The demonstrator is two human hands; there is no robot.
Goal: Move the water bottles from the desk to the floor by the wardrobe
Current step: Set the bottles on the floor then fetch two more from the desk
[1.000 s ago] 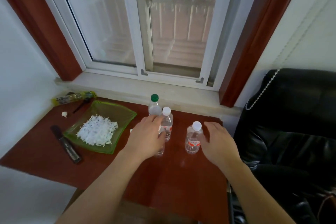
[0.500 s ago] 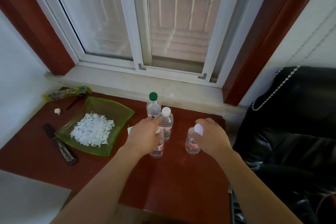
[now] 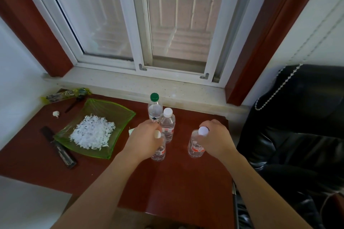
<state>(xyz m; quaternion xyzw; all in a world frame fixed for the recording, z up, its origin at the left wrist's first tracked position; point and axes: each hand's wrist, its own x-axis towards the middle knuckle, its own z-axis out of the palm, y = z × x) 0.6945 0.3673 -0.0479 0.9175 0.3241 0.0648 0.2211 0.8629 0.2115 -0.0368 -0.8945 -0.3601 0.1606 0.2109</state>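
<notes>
Four water bottles on the counter point(image 3: 186, 182), all upright and bunched near the middle; the front-left bottle point(image 3: 159, 151) has the left hand point(image 3: 144, 140) wrapped over its neck with the cap poking out between the fingers, so that grip is clamped on it; the right bottle point(image 3: 195, 148) stands a bit apart at about 3 o'clock from it, and the right hand point(image 3: 216, 138) is closed round its shoulder just under the white cap, clamped too; both bottoms look like they're on the wood, not lifted yet. Two spares behind: a white-cap bottle point(image 3: 168, 122) just beside the left hand at 12 o'clock, and a green-cap bottle point(image 3: 154, 108) behind that, close to the window sill point(image 3: 121, 83).

Handling guess: small clear plastic, looks full, so light-ish but thin-walled and squashy; smooth sides could slip, so the neck under the cap ring is the sane place to hold.

Further out, a green dish point(image 3: 119, 115) of white shreds at 9 o'clock, a dark comb-like thing point(image 3: 59, 148) past it, a black chair point(image 3: 297, 126) at 3 o'clock; no wardrobe in sight.
</notes>
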